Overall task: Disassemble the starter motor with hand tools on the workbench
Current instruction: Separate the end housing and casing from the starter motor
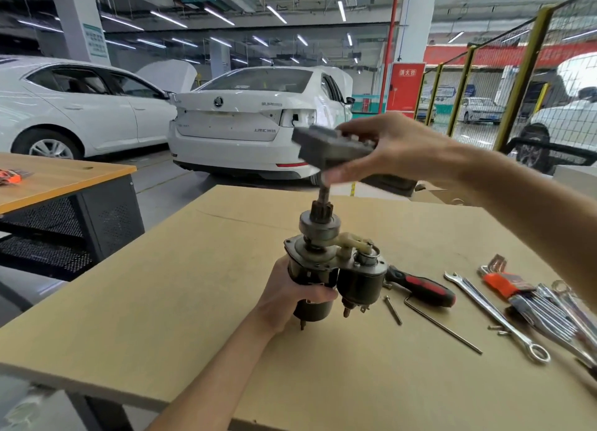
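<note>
The workbench (323, 382) carries a flat sheet of tan board with a matte, fibrous surface and square-cut edges; its near-left edge runs diagonally toward the viewer, and the wide area in front of the motor is bare board.

The starter motor (326, 275) stands upright near the middle of the board. It consists of two dark cylindrical cans side by side beneath a grey cast-metal plate. A bare steel shaft with a toothed pinion (318, 209) and a smooth clutch drum rises from the plate; a pale plastic fork lever (352, 241) bridges toward the smaller can.

The left hand (290, 296) grasps the larger can, fingers wrapped round its body.

The right hand (381, 149) holds the grey cast housing (332, 146), a blocky part blurred by motion, in the air directly above the shaft tip, thumb below and fingers over the top. It is clear of the motor plate.

To the right of the motor lie:
- a screwdriver (423, 285) with a black-and-red ribbed handle, just beside the smaller can;
- a bright combination wrench (497, 317);
- a bundled wrench set (549, 311) in an orange holder, near the right edge;
- a thin L-shaped hex key (442, 325);
- a long bolt (393, 309), loose on the board.
</note>
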